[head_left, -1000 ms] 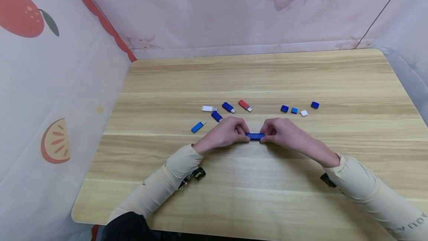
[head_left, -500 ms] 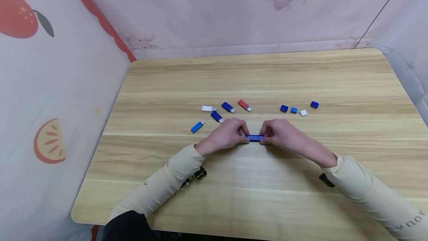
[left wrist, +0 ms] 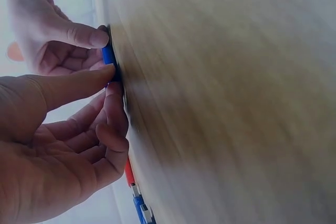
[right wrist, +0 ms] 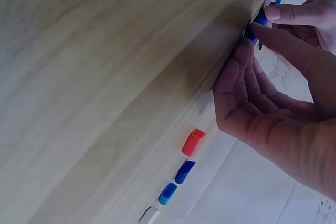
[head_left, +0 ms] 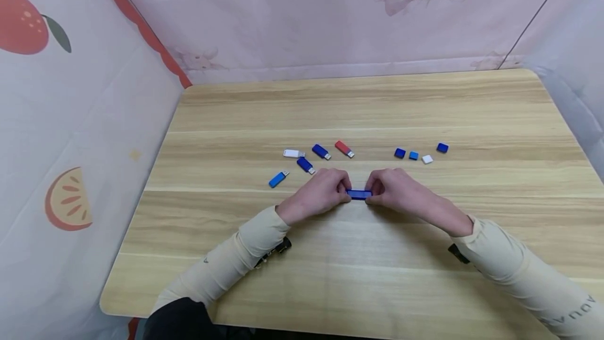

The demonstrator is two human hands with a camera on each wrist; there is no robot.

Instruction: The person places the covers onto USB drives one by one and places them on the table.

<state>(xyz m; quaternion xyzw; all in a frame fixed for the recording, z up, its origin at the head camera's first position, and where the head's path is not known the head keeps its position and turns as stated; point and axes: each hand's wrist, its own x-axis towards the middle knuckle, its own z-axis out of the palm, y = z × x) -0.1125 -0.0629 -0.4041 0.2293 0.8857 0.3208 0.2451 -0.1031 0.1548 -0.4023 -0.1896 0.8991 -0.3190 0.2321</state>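
USB stick (head_left: 359,194): dark blue, slim, oblong
Left hand (head_left: 322,191): pinches its left end
Right hand (head_left: 398,189): pinches its right end
Table (head_left: 354,282): pale, streaked wood grain

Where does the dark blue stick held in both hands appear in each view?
Head: held stick, just right of and below centre.
Left wrist: held stick, upper left.
Right wrist: held stick, upper right.
Shared landmark: left hand and right hand at its opposite ends.
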